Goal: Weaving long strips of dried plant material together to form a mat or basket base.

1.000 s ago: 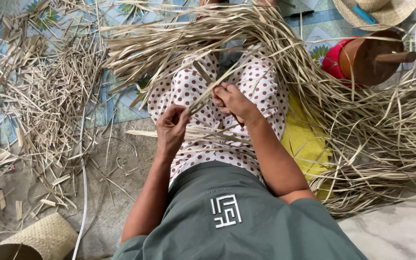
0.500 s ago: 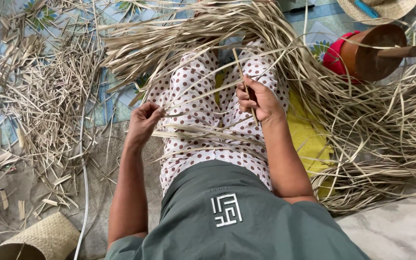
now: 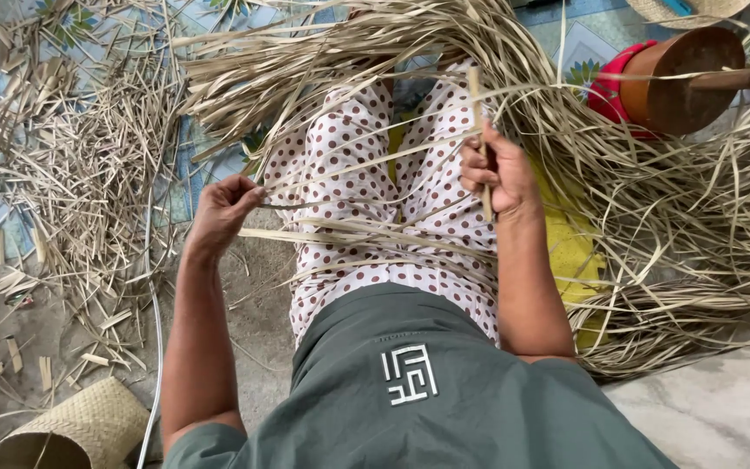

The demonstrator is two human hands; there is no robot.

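I sit on the floor with my legs stretched out in white trousers with red-brown dots [image 3: 349,165]. My left hand [image 3: 221,211] pinches the end of a thin dried leaf strip [image 3: 366,206] that runs across my thighs toward my right hand. My right hand [image 3: 496,174] is closed around a flat, upright wooden stick-like tool [image 3: 477,104], with the strip passing by its fingers. More long strips [image 3: 366,234] lie over my lap. A big heap of dried leaves [image 3: 375,52] covers my shins and feet.
Short leaf trimmings [image 3: 80,165] litter the patterned mat at left. A woven basket [image 3: 75,430] lies at bottom left. A round wooden block with a handle [image 3: 679,82] stands at upper right on something red. Long strips [image 3: 696,252] pile up at right over a yellow cloth [image 3: 570,247].
My hands have pulled apart: the left one moved out to the left, the right one up and to the right, drawing the strip taut across my lap.
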